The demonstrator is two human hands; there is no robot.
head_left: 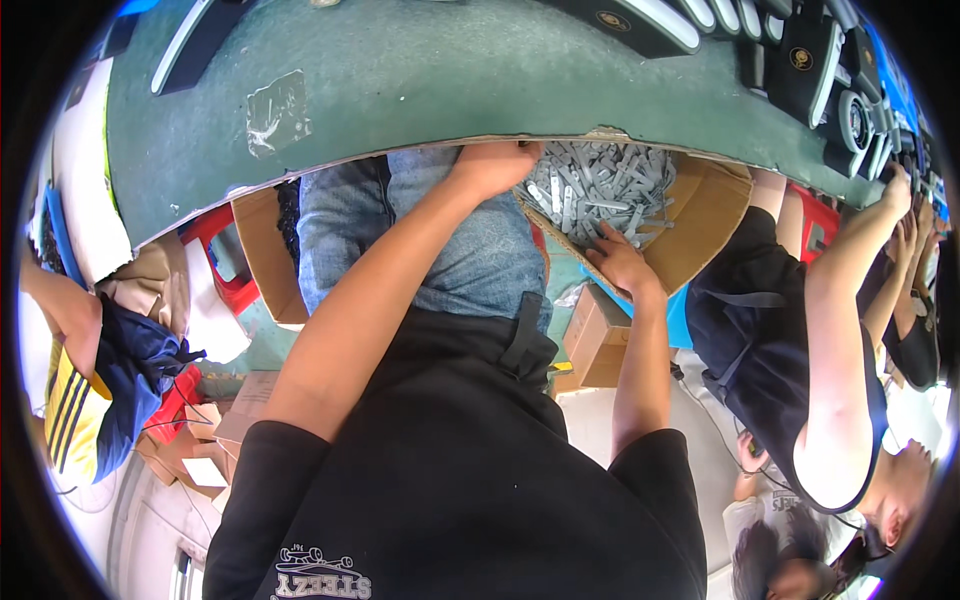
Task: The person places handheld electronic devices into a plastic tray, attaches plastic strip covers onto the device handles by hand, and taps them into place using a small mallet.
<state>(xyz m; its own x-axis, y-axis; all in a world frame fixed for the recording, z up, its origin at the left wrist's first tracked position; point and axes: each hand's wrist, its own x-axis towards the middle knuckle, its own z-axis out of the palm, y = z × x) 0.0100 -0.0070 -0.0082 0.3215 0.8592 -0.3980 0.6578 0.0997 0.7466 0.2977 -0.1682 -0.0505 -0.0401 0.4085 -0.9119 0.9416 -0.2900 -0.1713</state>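
A cardboard box stands below the table edge, filled with a heap of small flat grey plastic pieces. My right hand reaches over its near side, fingers apart and touching the pieces. My left hand is at the table's edge, by the box's left corner. Its fingers are curled and partly hidden; whatever they may hold does not show.
The green table spans the front, bearing black-and-white devices at the far right. Another cardboard box with black contents is left of my legs. Co-workers sit on both sides; one bare arm is close on the right.
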